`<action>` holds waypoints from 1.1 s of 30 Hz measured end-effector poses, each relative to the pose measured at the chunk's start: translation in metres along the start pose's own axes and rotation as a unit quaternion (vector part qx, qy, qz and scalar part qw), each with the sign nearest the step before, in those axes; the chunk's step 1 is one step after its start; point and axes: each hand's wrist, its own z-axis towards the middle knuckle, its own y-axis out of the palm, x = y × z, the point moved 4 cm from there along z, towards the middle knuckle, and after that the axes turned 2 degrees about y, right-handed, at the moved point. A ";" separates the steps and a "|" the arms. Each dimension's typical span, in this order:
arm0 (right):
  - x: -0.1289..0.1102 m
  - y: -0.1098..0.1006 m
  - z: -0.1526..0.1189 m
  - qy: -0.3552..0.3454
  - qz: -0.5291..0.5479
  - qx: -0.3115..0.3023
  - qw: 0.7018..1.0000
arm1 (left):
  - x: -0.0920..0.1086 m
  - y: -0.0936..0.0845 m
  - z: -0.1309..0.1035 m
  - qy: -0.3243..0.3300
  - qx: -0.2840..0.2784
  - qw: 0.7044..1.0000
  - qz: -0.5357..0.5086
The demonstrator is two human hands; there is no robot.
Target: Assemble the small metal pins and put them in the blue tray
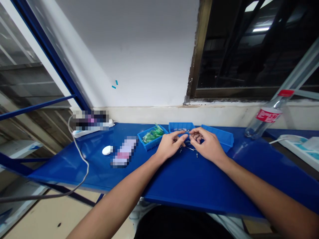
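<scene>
Over the blue tabletop [174, 186], my left hand [171, 142] and my right hand [205, 142] face each other, fingertips almost meeting. Thumb and fingers are pinched on each hand; whatever is between them is too small to make out. Below the fingers lie thin curved metal pieces [191, 149] with small end parts. Just behind my hands, a blue bin [181, 125] holds more slim metal pieces. Left of my left hand, another blue bin [149, 145] contains green translucent pieces [155, 133]. A third blue bin [225, 137] is partly covered by my right hand.
On the left are a blurred-out flat object [124, 151], a white oval item [107, 150], a power strip [93, 129] and a grey cable [86, 169]. A red-capped plastic bottle [265, 116] stands at the right, near another white strip [301, 151]. A wall and dark window rise behind.
</scene>
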 end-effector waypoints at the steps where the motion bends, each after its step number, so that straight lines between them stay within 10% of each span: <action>1: 0.000 -0.001 0.000 -0.004 -0.013 0.003 1.000 | -0.002 0.001 0.000 -0.009 -0.010 1.000 -0.008; 33: 0.012 0.012 0.000 0.044 0.017 -0.088 0.995 | -0.003 -0.004 0.006 0.057 0.061 0.996 -0.025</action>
